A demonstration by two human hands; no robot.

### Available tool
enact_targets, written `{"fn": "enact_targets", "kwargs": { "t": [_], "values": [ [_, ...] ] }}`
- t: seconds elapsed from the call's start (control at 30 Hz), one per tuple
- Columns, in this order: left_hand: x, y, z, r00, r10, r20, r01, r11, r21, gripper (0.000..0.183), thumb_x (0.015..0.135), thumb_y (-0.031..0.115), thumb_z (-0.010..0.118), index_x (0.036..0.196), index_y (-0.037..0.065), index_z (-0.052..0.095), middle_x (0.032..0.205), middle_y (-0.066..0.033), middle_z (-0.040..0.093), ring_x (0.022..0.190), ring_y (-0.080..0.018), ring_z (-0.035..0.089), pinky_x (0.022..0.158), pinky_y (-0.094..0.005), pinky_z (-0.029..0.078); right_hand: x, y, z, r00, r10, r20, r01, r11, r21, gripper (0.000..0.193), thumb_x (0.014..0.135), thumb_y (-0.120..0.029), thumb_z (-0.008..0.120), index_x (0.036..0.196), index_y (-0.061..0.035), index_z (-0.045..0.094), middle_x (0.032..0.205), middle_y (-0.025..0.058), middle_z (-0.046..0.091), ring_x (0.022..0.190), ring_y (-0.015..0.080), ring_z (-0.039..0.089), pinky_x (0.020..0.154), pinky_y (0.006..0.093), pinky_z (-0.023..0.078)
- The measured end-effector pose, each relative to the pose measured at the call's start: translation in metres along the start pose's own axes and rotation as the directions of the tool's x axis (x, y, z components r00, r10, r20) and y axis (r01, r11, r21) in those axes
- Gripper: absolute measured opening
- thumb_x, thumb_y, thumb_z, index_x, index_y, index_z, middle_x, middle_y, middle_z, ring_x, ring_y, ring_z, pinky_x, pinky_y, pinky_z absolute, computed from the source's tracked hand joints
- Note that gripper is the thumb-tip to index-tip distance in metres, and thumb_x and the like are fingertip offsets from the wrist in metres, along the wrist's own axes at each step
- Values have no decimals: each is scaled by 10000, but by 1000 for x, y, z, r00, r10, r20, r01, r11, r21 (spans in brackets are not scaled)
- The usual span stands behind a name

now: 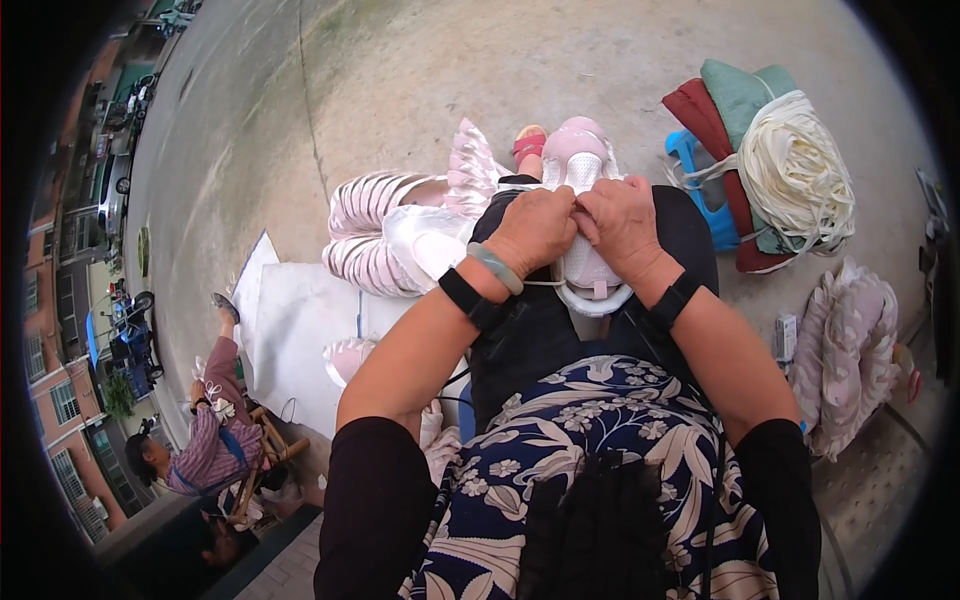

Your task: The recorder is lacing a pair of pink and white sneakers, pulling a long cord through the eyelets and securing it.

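A pink and white sneaker (580, 138) lies on my lap, its toe pointing away from me and its heel near my waist. Over its tongue my left hand (535, 228) and my right hand (622, 225) meet, fingertips pinched close together at the lacing. The shoelace (545, 283) is mostly hidden by my fingers; a thin pale strand shows beside the shoe, under my left wrist. Just left of my knee lie rows of nested pink and white shoes (372, 235), partly covered by a whitish piece.
On the right, a blue stool (690, 150) carries red and green padding and a thick bundle of white laces (800, 165). More pink shoes (850, 350) lie nearer, by a small white box (786, 337). A white sheet (300, 320) covers ground leftward, where another person (215, 450) sits.
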State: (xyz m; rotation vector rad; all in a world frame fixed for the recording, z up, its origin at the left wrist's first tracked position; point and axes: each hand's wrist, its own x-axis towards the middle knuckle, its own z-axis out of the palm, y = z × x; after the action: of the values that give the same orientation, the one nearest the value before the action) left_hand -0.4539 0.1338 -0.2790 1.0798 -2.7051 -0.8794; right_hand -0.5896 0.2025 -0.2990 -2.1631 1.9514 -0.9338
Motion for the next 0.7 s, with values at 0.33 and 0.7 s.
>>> {"fn": "enact_targets", "kwargs": {
  "t": [0.33,0.7],
  "values": [
    [-5,-19,3,988,109,-109,-133,961,-242,116,695,55,491,773,0,559,674,-207,558,644,-362,567,587,-394,452,-1,-8,3,994,-107,35,111,986,-122,103,706,-180,610,722,-96,553,659,53,525,663,222,543,703,379,352],
    [-22,0,14,976,-88,-201,69,993,-100,250,752,105,468,985,24,425,674,-233,576,675,-406,574,631,-486,451,-51,-19,-63,986,-30,162,26,999,28,125,709,-177,571,624,-98,525,595,76,522,567,263,513,585,371,336]
  ]
}}
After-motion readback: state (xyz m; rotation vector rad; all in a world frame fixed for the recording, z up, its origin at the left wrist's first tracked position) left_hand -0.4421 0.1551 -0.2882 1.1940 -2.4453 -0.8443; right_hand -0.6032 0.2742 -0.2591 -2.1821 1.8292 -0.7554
